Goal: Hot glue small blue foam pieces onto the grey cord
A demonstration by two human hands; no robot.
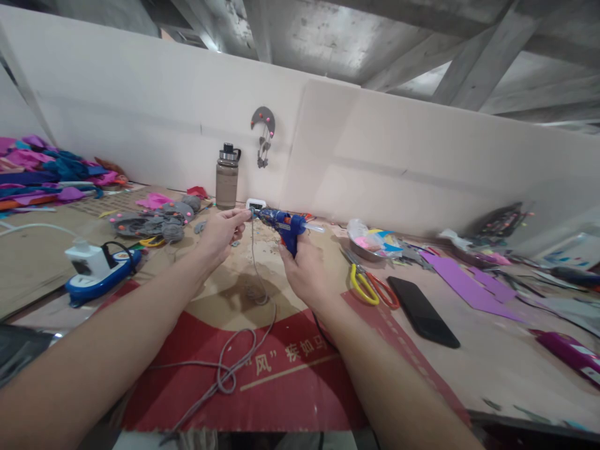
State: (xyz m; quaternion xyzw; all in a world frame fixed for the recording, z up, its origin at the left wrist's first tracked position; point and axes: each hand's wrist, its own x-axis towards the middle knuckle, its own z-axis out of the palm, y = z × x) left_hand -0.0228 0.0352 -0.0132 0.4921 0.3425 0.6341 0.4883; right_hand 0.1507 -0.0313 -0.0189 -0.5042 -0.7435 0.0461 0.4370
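My right hand (304, 269) is wrapped round the handle of a blue hot glue gun (289, 226), with a clear glue stick (316, 228) poking out of its back end. The gun's nozzle points left, at the fingertips of my left hand (224, 232). Those fingers pinch a small grey piece (253, 212), mostly hidden. A thin grey cord (267, 294) hangs from that spot and runs in loops over the red and tan cardboard (300, 381) below. Whether nozzle and piece touch, I cannot tell.
Right of my hands lie scissors (370, 287), a black phone (422, 309), purple sheets (469, 284) and a metal bowl (365, 250). On the left are a blue power strip (100, 281), grey yarn pieces (154, 219) and colourful scraps (51, 169). A bottle (227, 178) stands behind.
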